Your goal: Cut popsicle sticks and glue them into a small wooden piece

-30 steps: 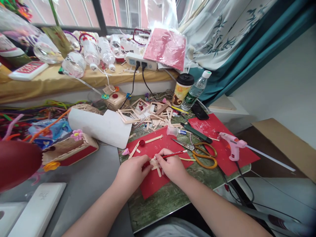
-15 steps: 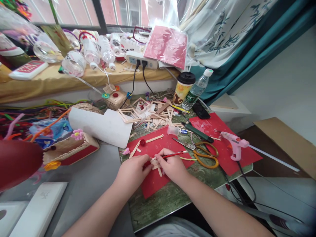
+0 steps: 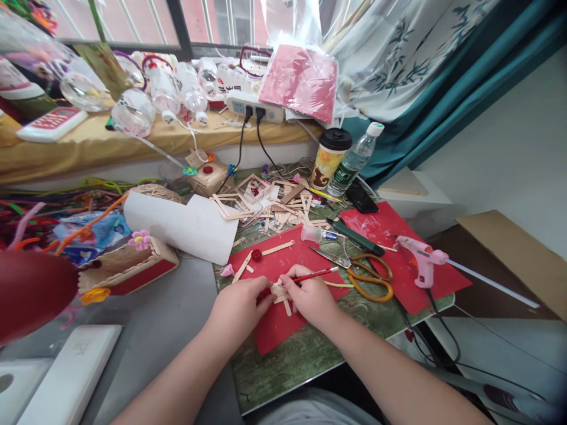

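Observation:
On a red sheet [image 3: 274, 333] lies a small piece made of wooden craft sticks [image 3: 282, 293], with one stick poking out toward me. My left hand [image 3: 241, 304] closes its thumb and fingertips on the left edge of this piece. In my right hand [image 3: 312, 298] is a red pencil [image 3: 316, 274], its back end pointing right; the writing tip is hidden by my fingers. That hand's fingertips meet the right side of the piece. Just beyond the hands, a bent stick strip [image 3: 278, 248] and a dark red rose [image 3: 256, 255] rest on the same sheet.
Scissors with orange handles [image 3: 370, 277] lie right of my hand, near a green-handled cutter [image 3: 357, 237]. A pink glue gun [image 3: 420, 257] rests on another red sheet [image 3: 405, 298]. Behind are loose craft sticks [image 3: 283, 218], a paper cup [image 3: 328, 162] and a water bottle [image 3: 354, 162].
Both hands stay at the craft-stick piece. The pencil's back end has risen very slightly; everything else looks the same.

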Available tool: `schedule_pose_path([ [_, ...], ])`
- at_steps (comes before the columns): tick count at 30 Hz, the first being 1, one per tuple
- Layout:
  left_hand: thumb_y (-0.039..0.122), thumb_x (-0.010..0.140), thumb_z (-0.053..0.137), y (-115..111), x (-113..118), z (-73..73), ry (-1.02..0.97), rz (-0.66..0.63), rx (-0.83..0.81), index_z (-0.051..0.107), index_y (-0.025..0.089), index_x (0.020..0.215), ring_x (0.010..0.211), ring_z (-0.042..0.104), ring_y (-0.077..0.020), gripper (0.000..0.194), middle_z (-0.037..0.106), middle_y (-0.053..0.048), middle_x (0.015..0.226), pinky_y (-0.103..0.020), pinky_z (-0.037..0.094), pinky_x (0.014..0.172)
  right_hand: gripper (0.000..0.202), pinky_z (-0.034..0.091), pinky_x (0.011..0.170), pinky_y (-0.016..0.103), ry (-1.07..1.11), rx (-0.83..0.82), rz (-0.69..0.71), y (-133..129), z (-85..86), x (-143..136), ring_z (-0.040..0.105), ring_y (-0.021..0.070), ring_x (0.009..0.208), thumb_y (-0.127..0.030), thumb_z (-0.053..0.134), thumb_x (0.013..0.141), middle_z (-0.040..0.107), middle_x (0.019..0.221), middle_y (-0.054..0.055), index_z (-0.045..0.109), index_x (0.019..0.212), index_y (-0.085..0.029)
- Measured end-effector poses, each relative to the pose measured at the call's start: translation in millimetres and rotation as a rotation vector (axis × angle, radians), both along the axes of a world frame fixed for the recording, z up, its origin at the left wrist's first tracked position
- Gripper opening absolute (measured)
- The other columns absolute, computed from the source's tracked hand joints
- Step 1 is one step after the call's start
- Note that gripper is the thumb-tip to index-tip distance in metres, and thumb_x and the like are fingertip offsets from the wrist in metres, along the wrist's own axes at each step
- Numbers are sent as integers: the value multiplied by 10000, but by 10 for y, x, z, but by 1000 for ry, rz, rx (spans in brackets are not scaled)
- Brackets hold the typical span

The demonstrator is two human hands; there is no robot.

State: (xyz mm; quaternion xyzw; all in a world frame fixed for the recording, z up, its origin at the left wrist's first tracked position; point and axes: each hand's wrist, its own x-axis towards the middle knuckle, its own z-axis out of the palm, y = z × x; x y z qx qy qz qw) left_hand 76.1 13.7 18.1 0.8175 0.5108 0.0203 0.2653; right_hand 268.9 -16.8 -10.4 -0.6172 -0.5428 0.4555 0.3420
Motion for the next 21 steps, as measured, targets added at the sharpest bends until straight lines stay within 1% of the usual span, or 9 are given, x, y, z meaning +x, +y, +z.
schedule_pose_path([
  [9,352,924,587,-13,-5,21,0,-1,2,558,247,822,695,568,-145,149,662,29,768,-263,243,574,248,443,492,218,62,2,28,-6,26,-19,571,120,414,-382,534,1010,542,466,-85,577,814,-237],
  [14,362,927,588,-6,1,-2,8,2,6,560,246,824,696,568,-146,158,662,26,772,-263,246,576,249,437,497,224,14,5,11,-4,21,-17,570,126,429,-391,532,1009,539,474,-80,571,817,-236],
  [18,368,934,581,-6,-2,3,16,-4,1,566,245,826,703,571,-150,164,665,19,770,-260,254,582,246,429,493,230,-23,12,-7,-5,9,-5,562,122,433,-406,516,1013,577,538,-70,567,839,-240],
  [21,366,939,578,-6,-1,23,14,-7,-5,560,243,819,706,576,-152,173,667,17,774,-257,262,585,265,430,495,233,-2,13,1,-9,11,-1,553,127,426,-416,501,1020,546,501,-77,562,828,-243],
])
